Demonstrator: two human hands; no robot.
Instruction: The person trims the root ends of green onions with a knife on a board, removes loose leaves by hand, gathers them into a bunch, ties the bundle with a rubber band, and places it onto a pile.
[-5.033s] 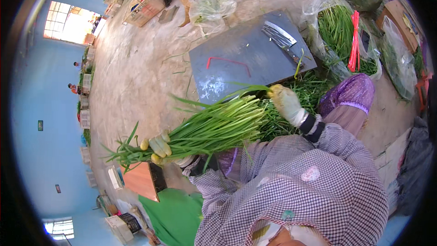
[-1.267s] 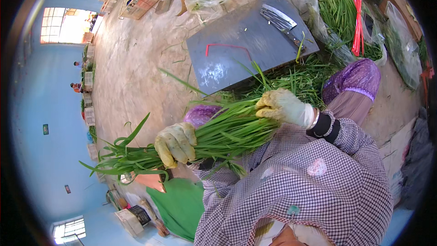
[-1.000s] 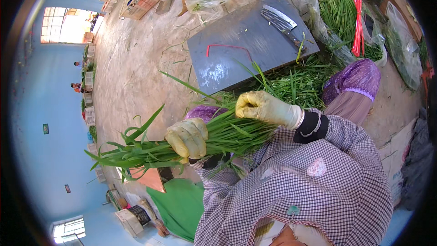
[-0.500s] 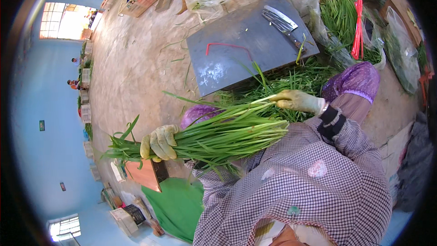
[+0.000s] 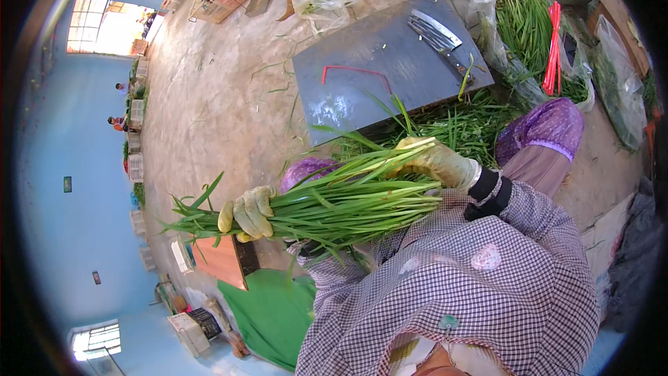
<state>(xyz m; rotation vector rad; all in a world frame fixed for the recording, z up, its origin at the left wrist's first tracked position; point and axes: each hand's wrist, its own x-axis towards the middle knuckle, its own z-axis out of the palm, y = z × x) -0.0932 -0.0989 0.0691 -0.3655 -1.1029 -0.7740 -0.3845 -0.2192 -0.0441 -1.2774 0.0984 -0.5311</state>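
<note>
My gloved left hand (image 5: 248,213) is wrapped round the leafy end of a thick bunch of garlic chives (image 5: 355,205), held level across my lap. At the pale cut ends, my gloved right hand (image 5: 445,165) is closed on the upper stalks, its fingertips partly hidden by them. Beyond the bunch is a dark board (image 5: 376,63). A bent red tie strip (image 5: 358,71) and a broad-bladed knife (image 5: 438,38) lie on it, with a few bits of leaf.
Loose green trimmings (image 5: 459,125) lie between my knees and the board. To the right stands a clear plastic bag (image 5: 522,28) of chives with red strips (image 5: 554,49) over it. A green cloth (image 5: 271,313) and an orange-brown box (image 5: 219,259) are at lower left. People and crates line the far wall.
My right hand has moved slightly left and onto the upper stalks, from pinching their tips to gripping further in. My left hand keeps its hold.
</note>
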